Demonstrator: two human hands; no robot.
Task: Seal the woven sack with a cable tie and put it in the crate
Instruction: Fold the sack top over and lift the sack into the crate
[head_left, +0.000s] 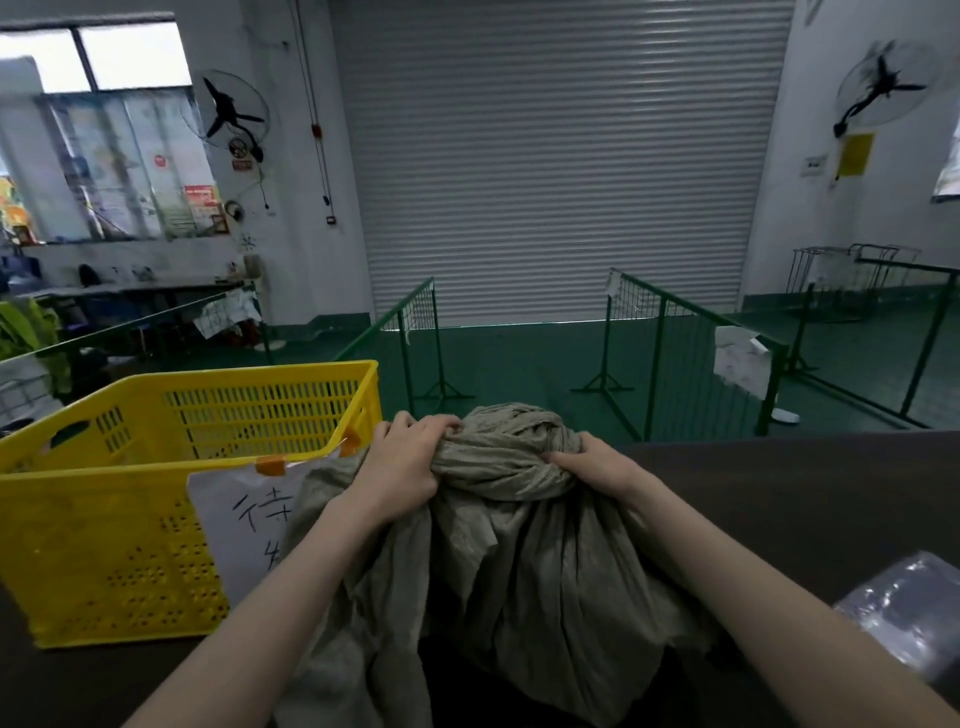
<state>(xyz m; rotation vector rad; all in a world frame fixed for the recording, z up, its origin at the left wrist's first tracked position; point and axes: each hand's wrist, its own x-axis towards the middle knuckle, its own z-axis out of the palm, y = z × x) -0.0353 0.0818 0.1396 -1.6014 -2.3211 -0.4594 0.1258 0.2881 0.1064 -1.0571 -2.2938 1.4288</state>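
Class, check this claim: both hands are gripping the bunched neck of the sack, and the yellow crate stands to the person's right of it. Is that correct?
Not quite. The head view shows the left hand and right hand gripping the bunched neck of the sack, but the yellow crate stands to the person's left of it, not the right.

Dark bench (810, 499): yellow crate (104, 519) at left edge w/ paper label (239, 525) taped on its near side; grey-green woven sack (519, 561) in centre, touching crate; clear plastic bag (909, 613) at right edge.
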